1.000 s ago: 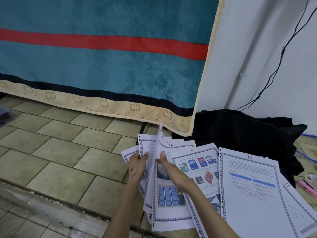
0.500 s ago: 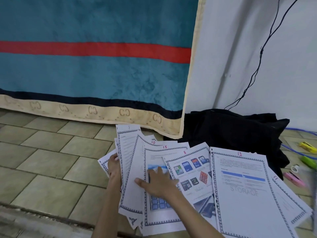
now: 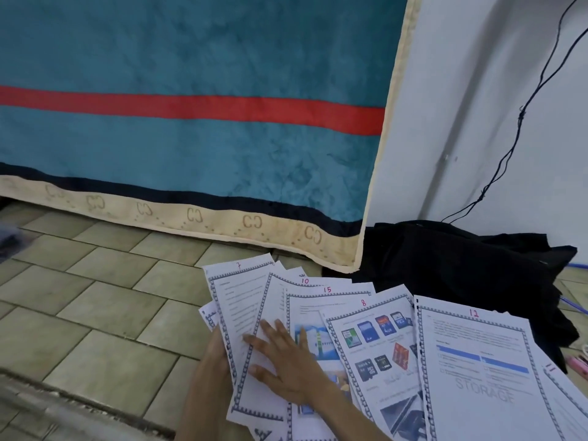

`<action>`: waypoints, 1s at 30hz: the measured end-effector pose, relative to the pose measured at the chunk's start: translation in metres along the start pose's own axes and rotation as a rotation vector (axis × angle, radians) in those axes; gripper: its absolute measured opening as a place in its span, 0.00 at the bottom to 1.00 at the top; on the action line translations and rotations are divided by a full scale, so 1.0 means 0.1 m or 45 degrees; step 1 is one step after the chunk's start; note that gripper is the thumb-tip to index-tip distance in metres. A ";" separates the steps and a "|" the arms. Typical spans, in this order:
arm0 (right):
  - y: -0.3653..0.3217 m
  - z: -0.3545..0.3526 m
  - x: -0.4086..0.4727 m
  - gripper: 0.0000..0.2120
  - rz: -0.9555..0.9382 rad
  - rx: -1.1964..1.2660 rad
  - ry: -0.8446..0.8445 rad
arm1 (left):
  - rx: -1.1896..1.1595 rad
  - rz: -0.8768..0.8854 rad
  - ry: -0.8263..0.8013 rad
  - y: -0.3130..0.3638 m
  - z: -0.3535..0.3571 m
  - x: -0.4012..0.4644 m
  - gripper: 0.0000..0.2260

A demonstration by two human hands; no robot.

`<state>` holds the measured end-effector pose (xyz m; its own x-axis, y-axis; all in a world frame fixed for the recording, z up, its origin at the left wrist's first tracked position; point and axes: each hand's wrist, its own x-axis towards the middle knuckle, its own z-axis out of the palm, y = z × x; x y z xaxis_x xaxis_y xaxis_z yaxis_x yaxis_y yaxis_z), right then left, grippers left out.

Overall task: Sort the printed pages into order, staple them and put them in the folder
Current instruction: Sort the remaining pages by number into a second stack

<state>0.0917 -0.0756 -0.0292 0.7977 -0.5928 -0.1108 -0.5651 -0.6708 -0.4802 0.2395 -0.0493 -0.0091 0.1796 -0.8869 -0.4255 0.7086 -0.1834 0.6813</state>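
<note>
Several printed pages lie fanned out on the tiled floor, each with a red handwritten number on top. From left to right I read page 7 (image 3: 237, 294), page 10 (image 3: 276, 300), page 15 (image 3: 321, 305), page 8 (image 3: 369, 326), page 12 (image 3: 471, 351) and page 11 (image 3: 566, 399). My right hand (image 3: 283, 361) rests flat with fingers spread on pages 10 and 15. My left hand (image 3: 216, 354) is at the left edge of the fan, its fingers hidden under page 7. No stapler or folder shows.
A teal blanket (image 3: 191, 148) with a red stripe and beige border hangs behind the pages. Black cloth (image 3: 461, 265) lies against the white wall at the right, with a black cable (image 3: 515, 138) above. A pink object (image 3: 577, 366) lies at the right edge.
A page that stood lifted between my hands now lies flat in the fan. My right hand went from pinching it to pressing flat. Page 7 has slid out at the left.
</note>
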 end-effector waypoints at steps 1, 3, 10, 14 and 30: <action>0.01 0.03 0.00 0.35 0.004 -0.017 0.007 | -0.008 -0.006 0.025 0.01 0.03 -0.01 0.24; 0.01 0.07 -0.01 0.32 0.003 -0.037 0.028 | 0.047 0.002 0.207 0.04 -0.03 0.04 0.26; 0.02 0.12 0.02 0.29 0.036 -0.279 0.204 | 0.602 0.224 0.353 0.38 0.08 -0.01 0.16; 0.05 0.14 0.00 0.30 0.062 -0.253 0.222 | 0.666 0.296 0.294 0.45 0.18 -0.06 0.14; 0.11 0.18 0.00 0.26 0.190 -0.283 0.158 | 0.485 0.478 0.280 0.40 -0.02 -0.12 0.08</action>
<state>0.0893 -0.0746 -0.0504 0.6780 -0.7332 -0.0521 -0.7176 -0.6449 -0.2629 0.2675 -0.0453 0.0221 0.5375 -0.8194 -0.1993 0.2806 -0.0491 0.9586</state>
